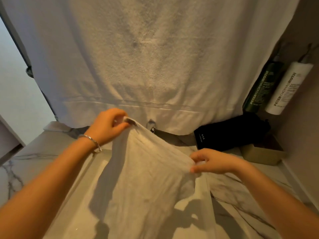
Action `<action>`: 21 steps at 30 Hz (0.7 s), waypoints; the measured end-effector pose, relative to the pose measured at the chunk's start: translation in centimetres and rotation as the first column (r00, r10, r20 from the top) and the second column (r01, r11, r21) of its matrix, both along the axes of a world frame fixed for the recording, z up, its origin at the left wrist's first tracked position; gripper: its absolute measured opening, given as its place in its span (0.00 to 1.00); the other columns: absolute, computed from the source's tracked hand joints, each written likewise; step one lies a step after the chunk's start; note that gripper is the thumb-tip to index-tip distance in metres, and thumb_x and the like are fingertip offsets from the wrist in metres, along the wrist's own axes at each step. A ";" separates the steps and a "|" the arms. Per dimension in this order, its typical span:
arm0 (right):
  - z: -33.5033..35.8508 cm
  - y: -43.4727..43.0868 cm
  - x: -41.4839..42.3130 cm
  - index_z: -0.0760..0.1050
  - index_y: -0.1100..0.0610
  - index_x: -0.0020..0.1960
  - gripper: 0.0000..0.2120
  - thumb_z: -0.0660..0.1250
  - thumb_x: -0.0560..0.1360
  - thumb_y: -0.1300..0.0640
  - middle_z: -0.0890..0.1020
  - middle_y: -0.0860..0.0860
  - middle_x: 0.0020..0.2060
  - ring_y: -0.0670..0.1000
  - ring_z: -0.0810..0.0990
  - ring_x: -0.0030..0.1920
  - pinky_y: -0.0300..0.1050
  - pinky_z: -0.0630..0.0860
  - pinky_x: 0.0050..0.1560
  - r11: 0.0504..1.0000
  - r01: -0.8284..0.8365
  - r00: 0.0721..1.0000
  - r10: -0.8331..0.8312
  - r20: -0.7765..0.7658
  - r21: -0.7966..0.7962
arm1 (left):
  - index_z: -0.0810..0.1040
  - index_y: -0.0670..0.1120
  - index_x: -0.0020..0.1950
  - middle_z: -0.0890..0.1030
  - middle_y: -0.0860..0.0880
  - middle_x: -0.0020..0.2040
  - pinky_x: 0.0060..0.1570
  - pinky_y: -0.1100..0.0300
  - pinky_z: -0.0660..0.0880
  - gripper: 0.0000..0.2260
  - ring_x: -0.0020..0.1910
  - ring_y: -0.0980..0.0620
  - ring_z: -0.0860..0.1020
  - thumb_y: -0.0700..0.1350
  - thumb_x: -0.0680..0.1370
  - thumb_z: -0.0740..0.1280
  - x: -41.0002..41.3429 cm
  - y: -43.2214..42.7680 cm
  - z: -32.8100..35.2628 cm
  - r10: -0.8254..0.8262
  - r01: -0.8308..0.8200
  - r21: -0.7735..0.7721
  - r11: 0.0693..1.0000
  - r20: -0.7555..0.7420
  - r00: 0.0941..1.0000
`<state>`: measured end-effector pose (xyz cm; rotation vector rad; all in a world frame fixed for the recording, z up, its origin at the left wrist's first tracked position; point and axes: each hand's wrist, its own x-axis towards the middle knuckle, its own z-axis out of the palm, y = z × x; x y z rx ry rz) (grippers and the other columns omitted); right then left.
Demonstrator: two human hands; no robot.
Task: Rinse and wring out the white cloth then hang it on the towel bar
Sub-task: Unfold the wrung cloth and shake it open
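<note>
**White cloth spread between two hands: handling notes**

Marble-veined counter (pixel 31 157) forms the work surface, with a pale basin (pixel 82 195) recessed at its near centre. Over that basin hangs the white cloth (pixel 146 178), held up by its top edge and draping toward the near edge of the counter.

Left hand (pixel 107 126): closed in a pinch on the upper left corner of the cloth, where a small dark tag shows. A silver bracelet (pixel 91 141) sits on that wrist. Right hand (pixel 212 162): closed in a pinch on the top edge, lower and further right.

Handling judgement: the cloth is soft, limp and thin. It folds and creases freely, so it needs two corner grips to stay spread. If damp, it will be heavier and cling. Surface appears crumpled; wetness cannot be confirmed.

Behind the hands, a large white towel (pixel 155 57) fills the back wall; the towel bar itself is not visible. At the far right corner stand a black pouch (pixel 229 133) and two bottles (pixel 276 83).
</note>
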<state>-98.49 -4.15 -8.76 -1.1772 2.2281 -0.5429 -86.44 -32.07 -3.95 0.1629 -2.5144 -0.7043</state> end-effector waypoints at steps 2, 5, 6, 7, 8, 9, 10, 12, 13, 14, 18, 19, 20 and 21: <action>1.9 -0.9 0.0 0.76 0.62 0.41 0.08 0.67 0.73 0.56 0.78 0.56 0.36 0.52 0.76 0.38 0.50 0.73 0.43 0.967 0.069 0.981 -0.110 -0.159 -0.244 | 0.78 0.36 0.48 0.79 0.37 0.43 0.43 0.52 0.73 0.08 0.41 0.41 0.76 0.40 0.72 0.67 0.2 -1.3 2.8 0.051 -0.069 -0.111 0.991 -0.163 0.985; 5.0 -1.6 0.5 0.75 0.55 0.43 0.07 0.61 0.76 0.53 0.78 0.48 0.33 0.43 0.75 0.35 0.36 0.71 0.35 0.585 0.074 0.805 -0.513 -0.298 -0.808 | 0.77 0.41 0.46 0.75 0.48 0.39 0.41 0.71 0.69 0.06 0.39 0.54 0.71 0.42 0.73 0.64 1.5 -2.7 6.0 0.047 -0.191 -0.225 0.955 -0.522 0.852; 5.3 -1.7 0.8 0.75 0.54 0.44 0.07 0.60 0.76 0.53 0.78 0.48 0.34 0.42 0.76 0.36 0.35 0.70 0.34 0.584 0.035 0.754 -0.548 -0.362 -0.811 | 0.77 0.42 0.46 0.76 0.48 0.40 0.41 0.73 0.68 0.05 0.39 0.54 0.72 0.42 0.73 0.65 1.8 -2.9 5.9 -0.015 -0.137 -0.287 0.948 -0.470 0.882; 4.8 -1.8 0.9 0.74 0.53 0.42 0.06 0.60 0.76 0.55 0.79 0.49 0.34 0.45 0.77 0.37 0.38 0.69 0.34 0.749 0.027 0.746 -0.456 -0.485 -0.662 | 0.78 0.42 0.46 0.78 0.47 0.40 0.41 0.69 0.70 0.05 0.40 0.52 0.75 0.41 0.72 0.66 1.9 -2.7 4.7 -0.068 -0.031 -0.377 0.926 -0.248 0.966; 3.5 -1.9 1.4 0.73 0.53 0.40 0.06 0.60 0.75 0.55 0.80 0.53 0.36 0.50 0.78 0.40 0.43 0.68 0.35 0.938 0.048 0.790 -0.247 -0.561 -0.344 | 0.78 0.41 0.47 0.80 0.44 0.41 0.42 0.62 0.72 0.05 0.42 0.47 0.78 0.40 0.72 0.68 2.1 -2.1 2.7 -0.078 0.117 -0.413 0.903 0.110 0.991; 1.8 -1.7 1.8 0.72 0.52 0.39 0.07 0.60 0.75 0.55 0.79 0.53 0.37 0.54 0.78 0.42 0.44 0.68 0.37 0.998 0.048 0.865 -0.055 -0.498 -0.028 | 0.79 0.41 0.47 0.82 0.42 0.42 0.43 0.57 0.73 0.06 0.44 0.44 0.79 0.41 0.72 0.68 2.5 -1.4 0.3 -0.069 0.229 -0.354 0.907 0.411 0.909; 1.0 -1.3 1.4 0.73 0.52 0.39 0.07 0.60 0.75 0.54 0.78 0.51 0.37 0.54 0.78 0.42 0.45 0.68 0.39 0.993 0.071 0.904 -0.026 -0.427 0.089 | 0.79 0.41 0.46 0.82 0.42 0.42 0.43 0.55 0.72 0.06 0.43 0.43 0.80 0.43 0.72 0.68 2.5 -1.3 -1.5 -0.061 0.235 -0.286 0.929 0.509 0.859; 1.1 -0.5 0.4 0.77 0.53 0.43 0.07 0.61 0.75 0.53 0.78 0.47 0.37 0.50 0.78 0.42 0.47 0.72 0.42 0.972 0.207 0.898 -0.235 -0.371 -0.114 | 0.79 0.44 0.44 0.80 0.48 0.37 0.39 0.57 0.71 0.05 0.37 0.50 0.77 0.45 0.73 0.68 2.1 -1.4 -2.8 -0.058 0.134 -0.161 0.978 0.407 0.912; 1.4 -0.3 -0.1 0.78 0.54 0.45 0.07 0.62 0.75 0.53 0.79 0.47 0.38 0.50 0.78 0.42 0.47 0.73 0.42 0.943 0.248 0.862 -0.319 -0.395 -0.222 | 0.78 0.44 0.42 0.77 0.51 0.33 0.35 0.59 0.69 0.05 0.33 0.54 0.74 0.45 0.73 0.68 1.9 -1.7 -2.9 -0.045 0.099 -0.152 0.983 0.324 0.945; 1.7 -0.1 -0.4 0.78 0.55 0.45 0.08 0.62 0.75 0.53 0.81 0.49 0.39 0.51 0.78 0.42 0.49 0.74 0.42 0.920 0.278 0.831 -0.375 -0.410 -0.277 | 0.78 0.44 0.41 0.74 0.53 0.29 0.32 0.60 0.66 0.04 0.29 0.57 0.71 0.45 0.73 0.68 1.8 -1.8 -2.8 -0.032 0.074 -0.148 0.986 0.266 0.963; 2.3 -0.7 -0.4 0.78 0.59 0.45 0.10 0.61 0.76 0.55 0.82 0.58 0.40 0.56 0.79 0.42 0.54 0.75 0.45 0.872 0.311 0.835 -0.441 -0.330 -0.377 | 0.77 0.43 0.40 0.72 0.51 0.27 0.28 0.60 0.64 0.04 0.28 0.51 0.69 0.42 0.73 0.68 0.5 -1.2 -1.5 -0.018 0.030 -0.055 0.998 0.199 0.980; 3.0 -0.7 -0.5 0.78 0.60 0.45 0.10 0.62 0.76 0.56 0.82 0.60 0.41 0.56 0.79 0.42 0.52 0.75 0.44 0.867 0.314 0.845 -0.441 -0.302 -0.387 | 0.77 0.40 0.40 0.73 0.46 0.29 0.30 0.58 0.64 0.05 0.30 0.49 0.69 0.41 0.73 0.68 0.2 -1.0 -0.9 -0.013 0.025 -0.059 0.998 0.201 0.980; 4.1 -0.8 -0.8 0.79 0.61 0.44 0.10 0.62 0.76 0.56 0.82 0.62 0.41 0.55 0.78 0.41 0.50 0.75 0.42 0.855 0.315 0.854 -0.445 -0.270 -0.412 | 0.77 0.38 0.41 0.75 0.41 0.31 0.31 0.56 0.65 0.06 0.32 0.47 0.70 0.41 0.73 0.68 0.0 -1.0 0.0 -0.009 0.017 -0.048 0.999 0.165 0.986; 5.6 -0.7 -1.2 0.79 0.61 0.43 0.09 0.63 0.75 0.56 0.82 0.63 0.40 0.54 0.77 0.39 0.48 0.73 0.40 0.831 0.309 0.860 -0.452 -0.237 -0.463 | 0.77 0.37 0.43 0.77 0.37 0.34 0.33 0.56 0.67 0.08 0.34 0.47 0.72 0.42 0.73 0.67 0.0 -1.1 1.4 -0.004 0.006 -0.031 0.999 0.069 0.998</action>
